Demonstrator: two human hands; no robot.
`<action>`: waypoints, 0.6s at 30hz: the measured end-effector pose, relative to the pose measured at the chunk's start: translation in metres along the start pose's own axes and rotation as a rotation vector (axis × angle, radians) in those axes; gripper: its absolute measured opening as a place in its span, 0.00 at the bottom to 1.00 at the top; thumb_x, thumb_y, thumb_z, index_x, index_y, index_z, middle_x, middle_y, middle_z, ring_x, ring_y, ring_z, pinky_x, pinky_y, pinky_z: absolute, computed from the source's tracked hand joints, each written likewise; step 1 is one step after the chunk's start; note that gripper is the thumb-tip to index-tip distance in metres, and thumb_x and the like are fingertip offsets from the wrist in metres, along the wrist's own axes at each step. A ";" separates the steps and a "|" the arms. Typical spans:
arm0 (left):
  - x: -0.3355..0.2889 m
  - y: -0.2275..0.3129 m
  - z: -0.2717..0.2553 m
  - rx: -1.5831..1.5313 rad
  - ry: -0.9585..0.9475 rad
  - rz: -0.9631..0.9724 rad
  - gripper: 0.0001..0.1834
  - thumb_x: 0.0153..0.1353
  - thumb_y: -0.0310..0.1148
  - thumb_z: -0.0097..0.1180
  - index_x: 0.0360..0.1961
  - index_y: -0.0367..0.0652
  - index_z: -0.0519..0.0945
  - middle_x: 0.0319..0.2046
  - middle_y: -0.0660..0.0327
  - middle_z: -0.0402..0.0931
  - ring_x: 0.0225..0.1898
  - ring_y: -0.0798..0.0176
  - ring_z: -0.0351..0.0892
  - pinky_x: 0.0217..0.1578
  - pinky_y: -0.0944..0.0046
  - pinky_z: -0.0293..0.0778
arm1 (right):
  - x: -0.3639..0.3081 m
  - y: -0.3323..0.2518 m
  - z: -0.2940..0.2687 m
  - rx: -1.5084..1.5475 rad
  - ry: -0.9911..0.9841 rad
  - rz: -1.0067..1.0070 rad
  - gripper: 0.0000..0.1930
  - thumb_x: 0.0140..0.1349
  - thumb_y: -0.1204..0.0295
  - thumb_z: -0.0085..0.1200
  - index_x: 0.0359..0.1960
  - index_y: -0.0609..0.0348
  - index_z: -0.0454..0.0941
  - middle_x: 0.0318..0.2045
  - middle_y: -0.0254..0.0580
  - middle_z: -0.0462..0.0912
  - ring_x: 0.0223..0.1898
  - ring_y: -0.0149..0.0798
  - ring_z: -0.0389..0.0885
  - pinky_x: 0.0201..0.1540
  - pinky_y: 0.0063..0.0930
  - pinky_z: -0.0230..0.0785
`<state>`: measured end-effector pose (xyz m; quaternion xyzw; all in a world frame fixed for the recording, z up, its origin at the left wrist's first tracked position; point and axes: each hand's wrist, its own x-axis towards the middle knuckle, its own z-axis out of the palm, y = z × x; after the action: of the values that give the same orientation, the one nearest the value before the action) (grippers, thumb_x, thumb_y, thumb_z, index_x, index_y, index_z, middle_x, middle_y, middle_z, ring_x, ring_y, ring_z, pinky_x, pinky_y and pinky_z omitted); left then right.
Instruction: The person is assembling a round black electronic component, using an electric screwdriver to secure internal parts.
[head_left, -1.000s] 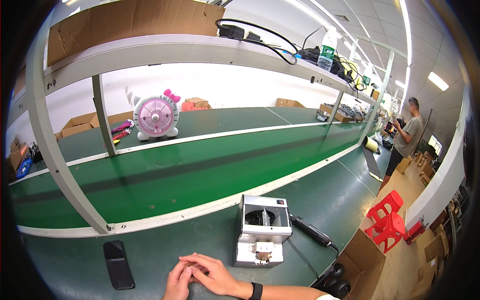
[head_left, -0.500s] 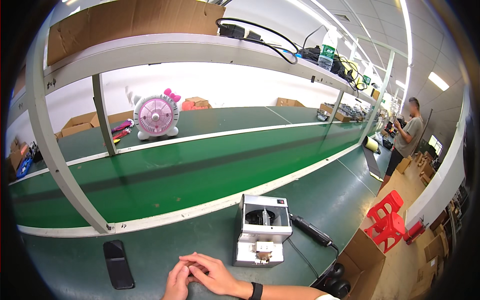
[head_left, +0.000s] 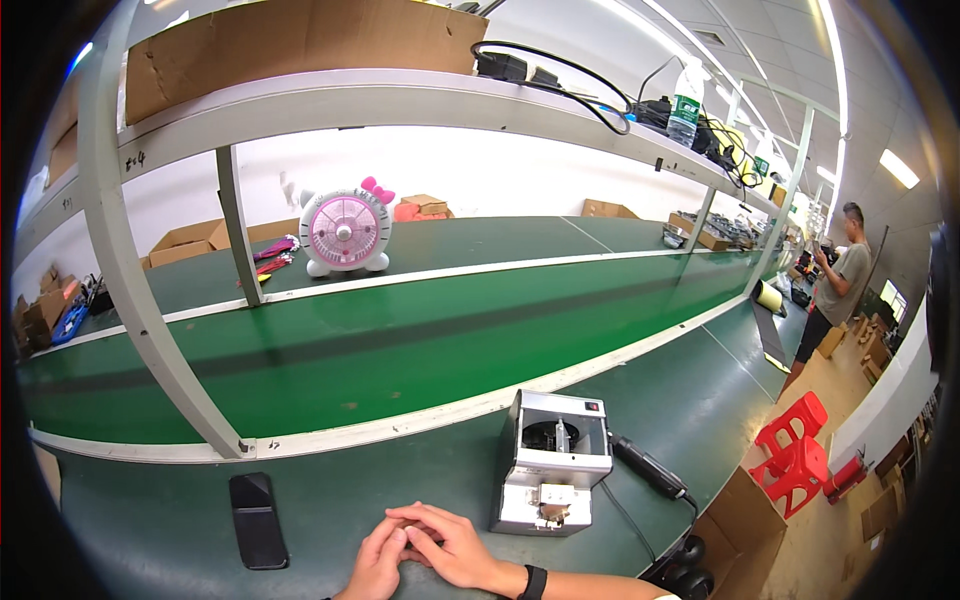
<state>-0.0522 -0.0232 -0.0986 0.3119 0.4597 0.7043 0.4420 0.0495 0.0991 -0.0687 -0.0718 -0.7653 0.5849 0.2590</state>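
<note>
My left hand (head_left: 376,566) and my right hand (head_left: 452,548) rest together at the table's near edge, fingertips meeting and palms cupped apart. The right fingers stretch loosely over the left ones; no object shows between them, though the inner palms are partly hidden. A black band (head_left: 534,582) circles my right wrist. Just right of the hands stands a small silver-grey machine (head_left: 556,465) with an open top window, a metal block in front and a red switch. To the left lies a black smartphone (head_left: 258,522), flat and dark-screened.
Beside the machine lies a black handheld tool (head_left: 652,468) with a cable. An open cardboard box (head_left: 745,535) sits at the right. Beyond the green conveyor belt (head_left: 400,350) stands a pink and white fan (head_left: 345,232). Red stools (head_left: 797,462) and a standing person (head_left: 842,280) are farther right.
The whole view has shifted, so the things sit slightly farther right in the picture. My hands keep the same joined pose; the machine and phone stay in place on the table.
</note>
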 end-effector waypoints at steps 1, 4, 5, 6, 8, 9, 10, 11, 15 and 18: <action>0.001 -0.003 -0.001 0.042 0.003 -0.013 0.24 0.75 0.31 0.36 0.69 0.35 0.58 0.59 0.48 0.70 0.58 0.54 0.75 0.52 0.60 0.77 | 0.000 0.002 -0.002 -0.015 0.010 -0.022 0.15 0.71 0.73 0.47 0.56 0.58 0.78 0.45 0.45 0.81 0.39 0.35 0.83 0.43 0.26 0.76; -0.002 -0.001 -0.002 0.075 0.013 -0.006 0.24 0.75 0.30 0.38 0.69 0.35 0.59 0.58 0.49 0.70 0.58 0.55 0.75 0.51 0.61 0.78 | 0.002 -0.001 0.000 -0.039 0.007 -0.074 0.15 0.70 0.73 0.47 0.56 0.58 0.77 0.45 0.44 0.81 0.39 0.34 0.82 0.43 0.25 0.75; -0.001 0.001 -0.001 0.061 0.013 -0.004 0.24 0.74 0.28 0.39 0.69 0.35 0.59 0.58 0.50 0.71 0.58 0.56 0.75 0.51 0.61 0.78 | 0.003 -0.001 -0.001 -0.047 0.004 -0.088 0.15 0.70 0.74 0.47 0.56 0.59 0.77 0.45 0.44 0.81 0.40 0.35 0.82 0.43 0.25 0.75; -0.001 0.003 0.001 0.060 0.018 -0.008 0.24 0.74 0.28 0.39 0.69 0.35 0.59 0.58 0.50 0.71 0.58 0.56 0.75 0.51 0.61 0.78 | 0.004 -0.002 -0.001 -0.043 0.002 -0.084 0.15 0.70 0.74 0.47 0.56 0.59 0.77 0.45 0.44 0.81 0.40 0.35 0.82 0.43 0.25 0.75; 0.000 0.008 0.006 0.177 0.011 0.022 0.25 0.72 0.25 0.40 0.69 0.35 0.59 0.58 0.50 0.71 0.58 0.55 0.76 0.51 0.61 0.78 | 0.005 -0.005 0.000 -0.053 -0.015 -0.028 0.15 0.69 0.74 0.48 0.56 0.59 0.77 0.44 0.44 0.81 0.40 0.36 0.82 0.44 0.26 0.75; 0.000 0.008 0.005 0.176 0.009 0.021 0.25 0.72 0.25 0.40 0.69 0.35 0.59 0.58 0.50 0.71 0.58 0.55 0.76 0.51 0.61 0.78 | 0.005 -0.006 -0.001 -0.054 -0.013 -0.027 0.15 0.69 0.74 0.48 0.56 0.59 0.77 0.44 0.44 0.81 0.40 0.36 0.82 0.44 0.26 0.75; 0.001 0.008 0.005 0.165 0.005 0.007 0.25 0.72 0.23 0.41 0.69 0.35 0.59 0.58 0.50 0.71 0.58 0.54 0.76 0.51 0.61 0.78 | 0.006 -0.006 -0.002 -0.060 -0.014 -0.036 0.15 0.69 0.73 0.48 0.56 0.59 0.77 0.44 0.44 0.81 0.40 0.36 0.82 0.44 0.26 0.75; 0.001 0.008 0.005 0.152 0.000 -0.010 0.25 0.71 0.21 0.41 0.69 0.35 0.59 0.58 0.50 0.71 0.57 0.54 0.77 0.51 0.61 0.78 | 0.005 -0.007 -0.003 -0.065 -0.015 -0.042 0.15 0.69 0.73 0.48 0.56 0.59 0.77 0.44 0.44 0.81 0.40 0.36 0.82 0.44 0.26 0.75; 0.000 0.005 0.005 0.126 -0.008 0.008 0.25 0.71 0.22 0.43 0.69 0.35 0.59 0.58 0.49 0.71 0.58 0.54 0.76 0.55 0.59 0.77 | 0.003 -0.002 -0.002 -0.076 -0.007 -0.063 0.15 0.69 0.73 0.49 0.56 0.59 0.77 0.44 0.44 0.81 0.40 0.37 0.82 0.45 0.27 0.75; 0.001 0.003 0.007 0.125 0.005 0.033 0.26 0.71 0.22 0.45 0.68 0.34 0.59 0.58 0.49 0.70 0.59 0.54 0.74 0.59 0.57 0.74 | 0.004 -0.005 -0.002 -0.073 -0.009 -0.075 0.15 0.69 0.73 0.49 0.56 0.59 0.77 0.44 0.44 0.81 0.41 0.37 0.82 0.45 0.27 0.75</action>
<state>-0.0480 -0.0205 -0.0936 0.3447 0.4986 0.6822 0.4088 0.0484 0.1007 -0.0626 -0.0498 -0.7893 0.5470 0.2744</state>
